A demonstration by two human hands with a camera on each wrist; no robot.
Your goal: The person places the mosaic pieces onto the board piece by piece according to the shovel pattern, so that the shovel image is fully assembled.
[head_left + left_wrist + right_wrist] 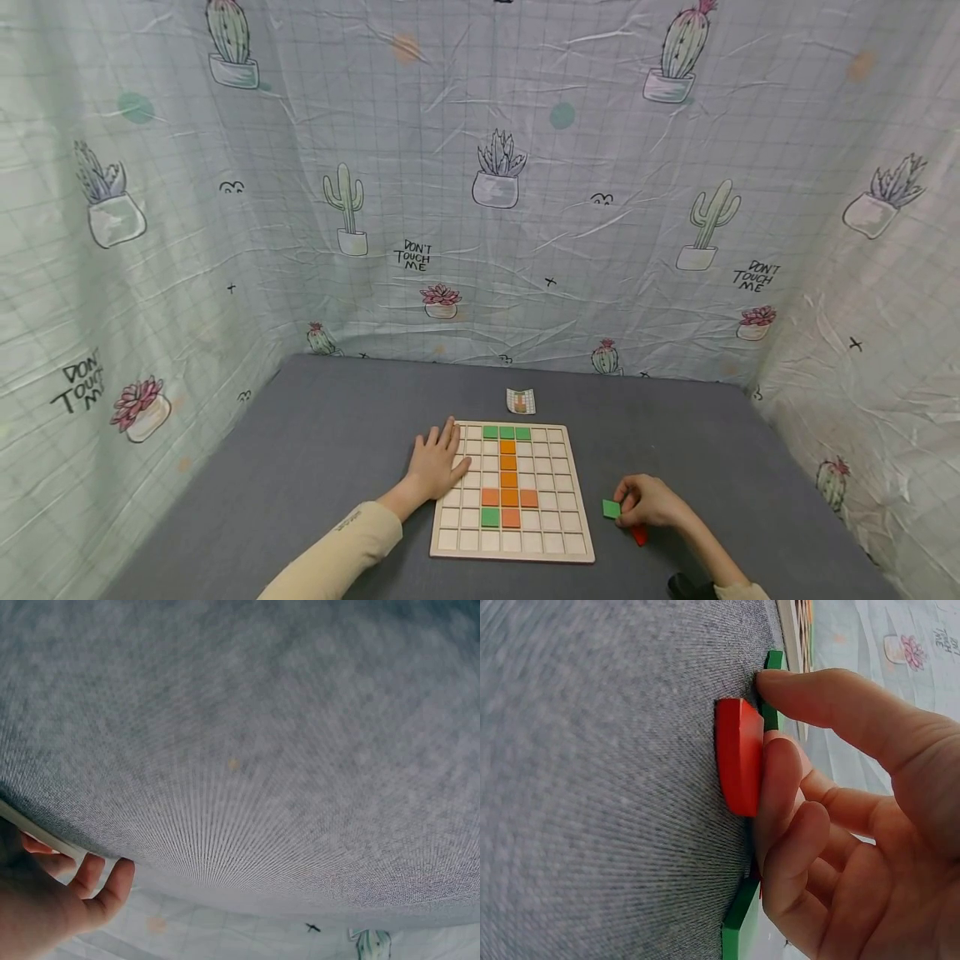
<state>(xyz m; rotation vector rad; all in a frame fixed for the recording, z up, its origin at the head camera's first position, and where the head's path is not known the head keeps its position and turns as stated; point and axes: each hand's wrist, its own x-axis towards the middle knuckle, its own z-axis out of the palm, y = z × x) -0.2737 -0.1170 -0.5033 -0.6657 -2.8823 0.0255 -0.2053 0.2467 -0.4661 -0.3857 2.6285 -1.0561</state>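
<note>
A square wooden grid board [468, 540] lies on the table with green, orange and reddish-orange square tiles in some cells. Over its left edge rests my left hand [435, 467], fingers spread and thumb reaching onto the cells. To the right of the board, my right hand [651, 500] pinches a green tile [611, 508] at its edge between thumb and curled fingers. A red piece [739, 757] lies on the cloth just under that hand. Another green piece [739, 922] shows lower in the right wrist view, partly hidden by the fingers.
A small printed card [521, 402] with a coloured grid pattern lies behind the board. The grey table surface [330, 433] is bounded by a cactus-print curtain [570, 308] at the back and sides. Something black [682, 587] shows near my right wrist.
</note>
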